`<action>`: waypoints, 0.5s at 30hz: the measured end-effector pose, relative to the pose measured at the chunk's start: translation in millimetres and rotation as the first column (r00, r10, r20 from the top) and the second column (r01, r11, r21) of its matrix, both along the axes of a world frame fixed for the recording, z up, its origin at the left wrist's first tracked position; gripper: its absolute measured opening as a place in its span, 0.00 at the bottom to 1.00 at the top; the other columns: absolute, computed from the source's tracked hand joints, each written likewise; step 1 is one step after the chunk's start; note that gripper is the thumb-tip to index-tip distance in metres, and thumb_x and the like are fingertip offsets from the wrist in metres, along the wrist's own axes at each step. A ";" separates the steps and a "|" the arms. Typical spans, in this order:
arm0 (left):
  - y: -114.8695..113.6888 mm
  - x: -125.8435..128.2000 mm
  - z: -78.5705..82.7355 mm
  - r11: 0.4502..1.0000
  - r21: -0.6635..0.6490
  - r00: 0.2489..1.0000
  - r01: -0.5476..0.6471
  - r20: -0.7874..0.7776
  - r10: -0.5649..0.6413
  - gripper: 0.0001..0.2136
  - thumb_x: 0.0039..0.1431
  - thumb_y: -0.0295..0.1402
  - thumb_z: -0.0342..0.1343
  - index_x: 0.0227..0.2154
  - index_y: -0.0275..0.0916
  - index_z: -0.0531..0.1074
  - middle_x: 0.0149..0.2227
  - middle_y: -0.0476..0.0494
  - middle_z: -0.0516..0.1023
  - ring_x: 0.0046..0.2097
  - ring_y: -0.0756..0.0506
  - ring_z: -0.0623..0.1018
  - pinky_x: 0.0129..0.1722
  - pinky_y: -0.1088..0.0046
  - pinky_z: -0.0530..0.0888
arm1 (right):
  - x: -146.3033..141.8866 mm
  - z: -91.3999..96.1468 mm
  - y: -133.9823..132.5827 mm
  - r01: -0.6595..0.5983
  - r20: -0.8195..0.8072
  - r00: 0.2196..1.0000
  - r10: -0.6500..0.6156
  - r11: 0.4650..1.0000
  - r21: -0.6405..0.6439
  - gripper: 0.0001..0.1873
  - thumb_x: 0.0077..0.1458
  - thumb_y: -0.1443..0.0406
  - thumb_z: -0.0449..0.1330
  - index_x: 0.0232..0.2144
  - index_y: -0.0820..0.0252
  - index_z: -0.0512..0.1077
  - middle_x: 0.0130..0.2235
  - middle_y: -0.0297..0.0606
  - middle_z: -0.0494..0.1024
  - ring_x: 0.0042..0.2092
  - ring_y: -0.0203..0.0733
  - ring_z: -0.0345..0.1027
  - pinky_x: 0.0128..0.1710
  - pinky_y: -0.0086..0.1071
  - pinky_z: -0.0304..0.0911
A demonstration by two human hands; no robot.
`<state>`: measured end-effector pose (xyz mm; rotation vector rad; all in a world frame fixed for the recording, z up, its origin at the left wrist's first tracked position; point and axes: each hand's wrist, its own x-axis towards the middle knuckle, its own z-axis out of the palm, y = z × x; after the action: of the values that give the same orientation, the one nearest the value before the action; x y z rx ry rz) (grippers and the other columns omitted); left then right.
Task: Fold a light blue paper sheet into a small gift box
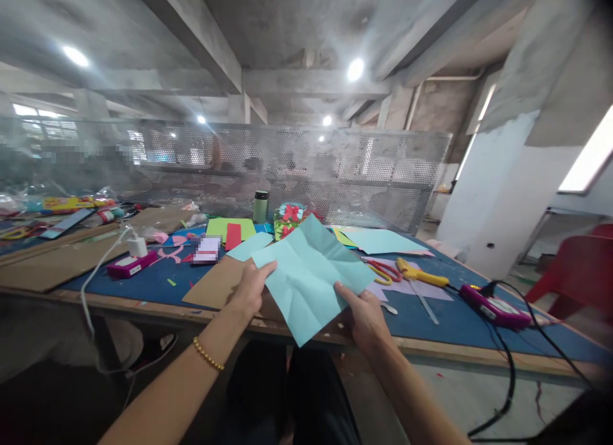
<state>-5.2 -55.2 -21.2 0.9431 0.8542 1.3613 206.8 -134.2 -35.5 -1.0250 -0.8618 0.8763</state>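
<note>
A creased square sheet of light blue paper [313, 279] is spread between my hands, tilted above the front edge of the table. My left hand [253, 286] pinches its left corner, thumb on top. On the right side, my right hand [366, 314] grips the paper near its right corner, with the thumb lying over the surface. Fold lines cross the middle of the sheet. The fingers beneath the paper are hidden. Brown cardboard [213, 285] lies under and to the left of the sheet.
Right of the paper lie red-and-yellow scissors [385, 271], a yellow glue gun [421, 274] and a purple power strip [495, 306] with a black cable. Behind stand a green bottle [260, 206] and a decorated box [288, 220]. Another purple power strip [131, 264] sits left. A perforated metal screen [297, 170] backs the table.
</note>
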 end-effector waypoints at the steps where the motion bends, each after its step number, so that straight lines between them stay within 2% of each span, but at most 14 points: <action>1: 5.6 -5.7 3.7 0.999 -0.005 0.998 0.054 -0.030 -0.054 0.18 0.42 0.33 0.69 0.38 0.34 0.75 0.37 0.40 0.82 0.36 0.42 0.81 0.36 0.67 0.78 | 2.8 1.4 -3.1 -0.002 0.015 1.000 0.002 1.000 -0.024 0.19 0.43 0.58 0.70 0.37 0.63 0.76 0.33 0.39 0.83 0.32 0.46 0.77 0.32 0.35 0.73; 4: 24.4 -26.7 15.6 0.970 -0.070 0.961 0.235 -0.130 -0.242 0.21 0.37 0.31 0.72 0.37 0.33 0.75 0.35 0.38 0.82 0.34 0.40 0.81 0.35 0.63 0.78 | 17.7 16.0 -10.1 0.000 0.040 0.999 0.003 0.998 -0.064 0.23 0.45 0.55 0.69 0.41 0.61 0.75 0.35 0.40 0.83 0.30 0.43 0.76 0.26 0.31 0.71; 6: 36.4 -38.3 20.3 0.943 -0.108 0.922 0.315 -0.200 -0.331 0.21 0.35 0.31 0.73 0.35 0.33 0.76 0.34 0.37 0.82 0.34 0.40 0.81 0.35 0.63 0.77 | 28.3 28.1 -8.6 -0.027 0.082 0.996 0.031 0.999 -0.047 0.25 0.49 0.52 0.66 0.45 0.60 0.73 0.41 0.44 0.82 0.34 0.44 0.78 0.28 0.32 0.72; 8: 46.1 -43.1 19.9 0.920 -0.129 0.883 0.369 -0.260 -0.391 0.21 0.33 0.30 0.74 0.33 0.32 0.75 0.33 0.37 0.82 0.33 0.41 0.80 0.34 0.64 0.77 | 34.6 34.7 0.7 -0.041 0.230 0.972 0.056 0.997 -0.067 0.25 0.51 0.51 0.63 0.45 0.61 0.72 0.44 0.48 0.81 0.37 0.46 0.78 0.31 0.35 0.73; 9: 49.8 -42.9 17.7 0.913 -0.135 0.867 0.385 -0.286 -0.408 0.20 0.33 0.31 0.74 0.32 0.32 0.75 0.31 0.37 0.82 0.32 0.41 0.80 0.33 0.66 0.76 | 35.6 34.6 8.2 -0.035 0.349 0.935 0.061 0.996 -0.082 0.24 0.53 0.51 0.62 0.45 0.62 0.72 0.43 0.48 0.80 0.36 0.46 0.77 0.30 0.35 0.72; 11: 54.7 -39.6 11.1 0.908 -0.138 0.847 0.395 -0.329 -0.418 0.20 0.33 0.34 0.75 0.29 0.32 0.74 0.28 0.40 0.81 0.29 0.43 0.78 0.30 0.68 0.74 | 33.8 28.7 26.9 -0.014 0.595 0.801 0.062 0.996 -0.085 0.24 0.54 0.52 0.60 0.47 0.63 0.71 0.39 0.45 0.80 0.33 0.44 0.76 0.28 0.34 0.70; 13: 56.2 -37.1 4.3 0.915 -0.128 0.844 0.383 -0.354 -0.403 0.20 0.37 0.40 0.73 0.29 0.33 0.73 0.24 0.44 0.78 0.26 0.46 0.76 0.26 0.72 0.71 | 29.7 18.7 45.9 -0.006 0.689 0.723 0.051 0.998 -0.068 0.26 0.48 0.59 0.65 0.48 0.64 0.71 0.35 0.41 0.79 0.32 0.41 0.74 0.30 0.34 0.69; 15: 54.0 -39.3 0.1 0.926 -0.111 0.853 0.360 -0.363 -0.375 0.21 0.44 0.47 0.68 0.31 0.34 0.72 0.21 0.50 0.73 0.22 0.50 0.71 0.23 0.75 0.67 | 26.2 9.3 60.2 0.006 0.732 0.681 0.024 0.999 -0.038 0.30 0.43 0.65 0.65 0.51 0.65 0.69 0.34 0.37 0.77 0.30 0.38 0.71 0.31 0.33 0.67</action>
<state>-44.5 -1.2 -21.2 1.2916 0.9244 0.8384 232.9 -74.0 -26.1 -1.4416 -1.5350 0.4572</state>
